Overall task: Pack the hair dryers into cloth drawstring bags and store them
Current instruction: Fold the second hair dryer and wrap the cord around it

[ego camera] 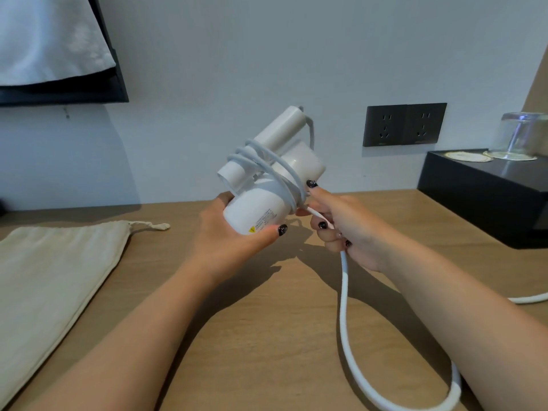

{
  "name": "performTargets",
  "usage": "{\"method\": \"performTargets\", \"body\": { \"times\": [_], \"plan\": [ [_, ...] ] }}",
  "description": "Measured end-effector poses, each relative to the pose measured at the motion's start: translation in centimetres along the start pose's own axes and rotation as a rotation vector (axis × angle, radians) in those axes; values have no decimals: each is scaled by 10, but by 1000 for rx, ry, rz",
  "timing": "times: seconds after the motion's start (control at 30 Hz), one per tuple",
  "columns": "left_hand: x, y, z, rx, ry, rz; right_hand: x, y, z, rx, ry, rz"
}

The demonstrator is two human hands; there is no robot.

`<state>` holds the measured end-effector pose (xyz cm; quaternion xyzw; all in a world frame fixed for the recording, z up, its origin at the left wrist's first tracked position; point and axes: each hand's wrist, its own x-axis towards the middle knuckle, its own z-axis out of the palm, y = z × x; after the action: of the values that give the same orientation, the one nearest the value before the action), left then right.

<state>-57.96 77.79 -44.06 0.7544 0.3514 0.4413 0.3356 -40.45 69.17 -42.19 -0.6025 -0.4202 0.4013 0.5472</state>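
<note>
A white hair dryer [268, 176] is held up over the wooden desk [267, 336]. My left hand [234, 232] grips its barrel from below, thumb on the label end. Its white cord [344, 307] is wound a few turns round the body and folded handle. My right hand [347, 229] pinches the cord just beside the dryer; the loose length hangs down, loops over the desk near the front edge and runs off to the right. A beige cloth drawstring bag [56, 277] lies flat on the desk at the left, its knotted string [154, 225] pointing right.
A black box [480, 200] stands at the back right with an upturned glass [519, 136] and round coasters on top. Dark wall sockets [404, 124] sit behind the dryer. A black shelf with white cloth [56, 54] hangs at the upper left.
</note>
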Motion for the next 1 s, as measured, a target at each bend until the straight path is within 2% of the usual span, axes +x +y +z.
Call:
{"method": "performTargets", "body": {
  "times": [0.17,0.27,0.4,0.6,0.7,0.77,0.83,0.93,1.0],
  "plan": [
    [-3,-5,0,217,-57,131,-4,-3,-1,5,-87,61],
    [-1,-10,0,239,-92,170,-6,-1,0,-56,-110,88],
    [0,-12,1,368,-83,331,-6,1,4,-78,-124,130],
    [2,-12,0,514,-19,561,-11,0,5,182,-134,167],
    [4,-12,0,518,-9,571,-12,0,11,231,-65,151],
    [4,-10,2,403,-38,468,-12,3,12,230,-24,113],
    [1,-7,2,182,-133,222,-9,6,11,208,22,27],
    [0,-6,-3,-345,-468,-195,-6,4,6,141,76,-151],
    [-2,-6,-7,-717,-644,-359,-5,4,2,127,51,-233]
  ]
}}
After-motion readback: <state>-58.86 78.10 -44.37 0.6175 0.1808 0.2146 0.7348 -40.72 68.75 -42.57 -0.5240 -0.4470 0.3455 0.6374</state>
